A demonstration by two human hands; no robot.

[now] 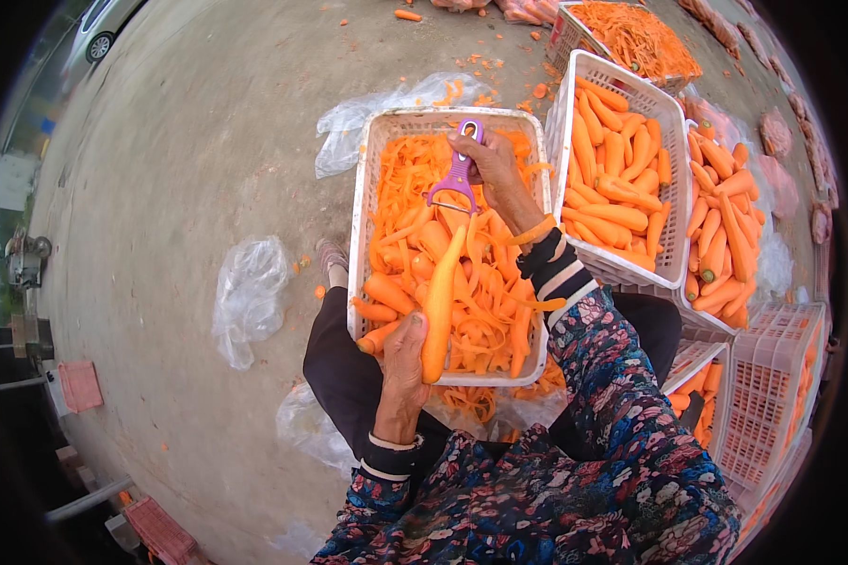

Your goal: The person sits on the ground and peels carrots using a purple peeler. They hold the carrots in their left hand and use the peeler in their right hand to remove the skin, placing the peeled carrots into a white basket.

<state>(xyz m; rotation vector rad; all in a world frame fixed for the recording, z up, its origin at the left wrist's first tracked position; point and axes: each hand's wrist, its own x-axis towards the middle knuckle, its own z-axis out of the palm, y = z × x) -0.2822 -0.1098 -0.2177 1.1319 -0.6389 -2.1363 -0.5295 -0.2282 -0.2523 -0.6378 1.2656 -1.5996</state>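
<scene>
My left hand (401, 367) grips the thick end of a peeled-looking carrot (442, 304), whose thin end points away from me. Beyond the carrot's tip, my right hand (496, 169) holds a purple Y-shaped peeler (459, 173) by its handle, the blade end towards me. Both hands are over a white plastic crate (358, 233) that holds carrots and a heap of carrot peelings (413, 166). A strip of peel (535, 231) lies across my right wrist, and another lies by the sleeve cuff.
At the right stands a white crate (555, 141) of peeled carrots, with another heap of carrots (724, 219) beside it. A crate of peelings (639, 39) is behind. Stacked crates (770, 395) stand at my right side. Plastic bags (251, 300) lie on the concrete floor (184, 212).
</scene>
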